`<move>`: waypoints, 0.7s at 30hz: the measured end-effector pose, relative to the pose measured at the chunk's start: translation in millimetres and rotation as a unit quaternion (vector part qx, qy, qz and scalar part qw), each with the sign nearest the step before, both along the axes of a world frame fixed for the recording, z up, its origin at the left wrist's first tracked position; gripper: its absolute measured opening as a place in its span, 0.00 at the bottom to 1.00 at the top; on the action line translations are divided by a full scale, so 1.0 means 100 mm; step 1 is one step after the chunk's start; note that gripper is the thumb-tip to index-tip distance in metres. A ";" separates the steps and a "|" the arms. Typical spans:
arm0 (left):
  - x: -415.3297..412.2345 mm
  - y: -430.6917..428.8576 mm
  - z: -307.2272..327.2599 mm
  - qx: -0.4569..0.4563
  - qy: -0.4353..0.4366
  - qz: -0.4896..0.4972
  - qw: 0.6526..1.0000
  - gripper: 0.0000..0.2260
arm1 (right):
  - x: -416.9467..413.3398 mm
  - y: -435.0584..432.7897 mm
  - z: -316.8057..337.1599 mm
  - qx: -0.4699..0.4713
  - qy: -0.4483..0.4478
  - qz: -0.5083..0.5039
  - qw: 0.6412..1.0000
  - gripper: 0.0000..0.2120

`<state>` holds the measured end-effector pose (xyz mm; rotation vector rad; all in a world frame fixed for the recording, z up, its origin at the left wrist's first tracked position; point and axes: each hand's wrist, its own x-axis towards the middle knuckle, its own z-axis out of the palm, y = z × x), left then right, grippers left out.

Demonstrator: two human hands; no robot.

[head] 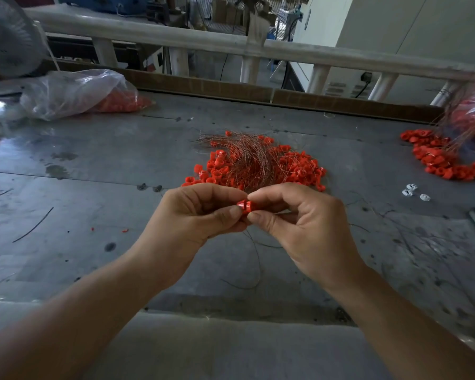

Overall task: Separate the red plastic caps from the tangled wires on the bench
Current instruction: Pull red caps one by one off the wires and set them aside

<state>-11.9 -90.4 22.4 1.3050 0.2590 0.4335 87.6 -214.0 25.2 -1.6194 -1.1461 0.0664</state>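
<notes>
**Two hands, one cap pinched between them**

Both hands meet in mid-air over the near part of the bench [93,174]. They share a single red cap [243,206], which lies with its long axis running roughly left to right, from one hand to the other. The left hand [198,215] pinches its left end between curled thumb and forefinger. The right hand [302,226] pinches the right end the same way, its other fingers folded loosely underneath. Neither hand is nearer, since the cap sits at the meeting of the fingertips.

A thin dark wire [255,250] trails down from below the hands towards the person; whether it runs into the cap cannot be told. If it does, pulling apart along the cap's axis looks like the move that would free it.

Just beyond the hands lies the heap of red caps [217,171], with the tangled wires [244,157] fanned over its middle. A second heap [436,160] sits well apart at the far right, and a plastic bag [72,91] at the far left.
</notes>
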 end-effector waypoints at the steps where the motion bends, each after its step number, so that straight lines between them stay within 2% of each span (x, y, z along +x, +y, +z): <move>1: 0.00 0.00 0.00 0.004 0.001 0.001 1.000 0.09 | 0.00 0.00 0.00 0.000 -0.004 -0.001 1.000 0.10; 11: -0.01 -0.02 0.00 0.050 0.008 0.006 0.999 0.09 | -0.01 -0.02 0.00 -0.016 -0.072 -0.017 0.997 0.10; 21: -0.04 0.00 0.02 0.027 0.038 -0.026 0.999 0.10 | -0.01 -0.02 0.00 -0.013 -0.090 0.000 0.996 0.07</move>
